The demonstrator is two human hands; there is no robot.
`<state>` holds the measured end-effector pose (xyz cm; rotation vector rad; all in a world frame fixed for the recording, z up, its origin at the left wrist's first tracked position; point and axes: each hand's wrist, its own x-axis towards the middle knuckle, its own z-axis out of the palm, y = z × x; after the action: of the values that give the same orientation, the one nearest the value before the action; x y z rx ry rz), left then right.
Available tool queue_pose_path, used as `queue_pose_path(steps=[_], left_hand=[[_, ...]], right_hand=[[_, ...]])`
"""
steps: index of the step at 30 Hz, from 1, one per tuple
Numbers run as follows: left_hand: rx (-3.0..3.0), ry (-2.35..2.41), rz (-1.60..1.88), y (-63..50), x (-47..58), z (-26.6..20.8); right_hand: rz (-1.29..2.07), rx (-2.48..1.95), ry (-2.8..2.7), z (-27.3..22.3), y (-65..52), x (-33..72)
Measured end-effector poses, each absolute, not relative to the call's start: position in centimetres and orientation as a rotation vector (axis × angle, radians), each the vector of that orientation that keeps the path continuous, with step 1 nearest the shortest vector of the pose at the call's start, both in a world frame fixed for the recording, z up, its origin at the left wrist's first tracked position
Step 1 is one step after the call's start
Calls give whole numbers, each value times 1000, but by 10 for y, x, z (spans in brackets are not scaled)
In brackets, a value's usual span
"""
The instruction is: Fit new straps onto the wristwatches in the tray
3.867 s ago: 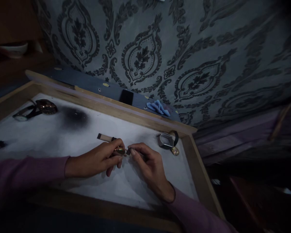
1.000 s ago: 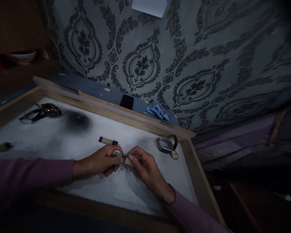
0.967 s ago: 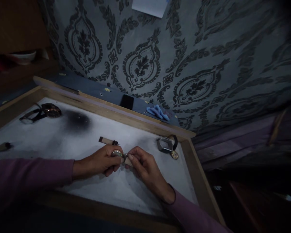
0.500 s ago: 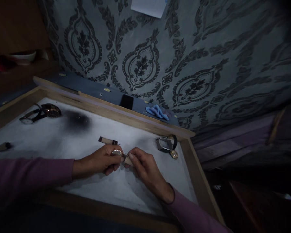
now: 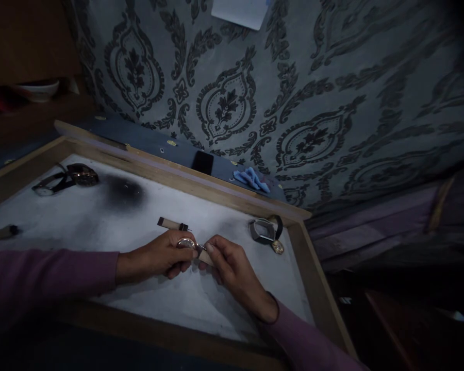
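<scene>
Near the middle of the tray, my left hand [image 5: 164, 256] is closed around a round, shiny watch case [image 5: 186, 243], its rim showing above the thumb. My right hand [image 5: 232, 263] pinches a beige watch strap [image 5: 206, 258] whose end meets the edge of the case; my fingers hide whether the two are joined. A small bit of metal glints between both hands, too small to name. Just beyond my left hand, a loose beige strap piece with a dark buckle [image 5: 172, 224] lies flat on the white surface.
A shallow wooden-rimmed tray [image 5: 178, 167] surrounds my hands. Watches [image 5: 83, 175] lie at its far left, another strap [image 5: 2, 233] at the left edge. A grey watch [image 5: 263, 230] and a small gold watch face [image 5: 278, 247] sit right. Behind are a phone [image 5: 202, 163] and blue cloth [image 5: 251, 179].
Both hands keep almost the same place and grip. The strap in my right hand has shifted very slightly, and a bit more metal shows between the hands. The view has moved a little.
</scene>
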<state>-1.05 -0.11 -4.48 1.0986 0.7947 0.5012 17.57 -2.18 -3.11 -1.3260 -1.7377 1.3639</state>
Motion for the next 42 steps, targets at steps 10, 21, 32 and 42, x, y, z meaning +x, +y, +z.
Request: queue_pose_path(steps=[10, 21, 32, 42], left_hand=[[1087, 795, 488, 0, -11, -43], [1084, 791, 472, 0, -12, -45], [1065, 775, 462, 1, -11, -41], [1058, 752, 461, 0, -12, -42]], right_hand=[[1396, -1310, -1726, -32, -22, 176], [1422, -1293, -1704, -32, -22, 176], [1375, -1208, -1732, -32, -22, 176], [1331, -1194, -1750, -31, -22, 176]])
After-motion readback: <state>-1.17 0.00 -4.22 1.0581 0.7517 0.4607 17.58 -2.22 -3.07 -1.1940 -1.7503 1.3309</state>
